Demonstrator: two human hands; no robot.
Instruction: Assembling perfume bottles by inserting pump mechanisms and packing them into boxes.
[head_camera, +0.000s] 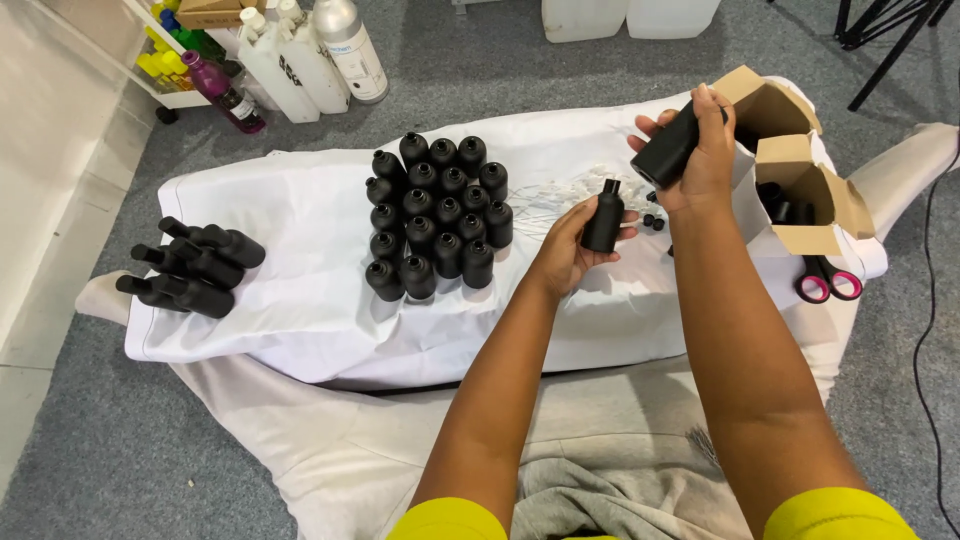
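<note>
My left hand (566, 252) holds a small matte black bottle (603, 218) upright over the white cloth (300, 290). Higher up, my right hand (706, 160) grips a second black bottle (666, 150), tilted on its side, close to an open cardboard box (800, 170) that has more black bottles inside. Several black bottles (437, 215) stand upright in a tight cluster on the cloth to the left of my hands. A few small black caps (653, 222) lie beside my left hand.
Several black bottles (195, 265) lie on their sides at the cloth's left end. Pink-handled scissors (826, 282) rest below the box. Thin white tubes (575, 188) lie on the cloth. White jugs and coloured bottles (300, 60) stand at the back left on grey carpet.
</note>
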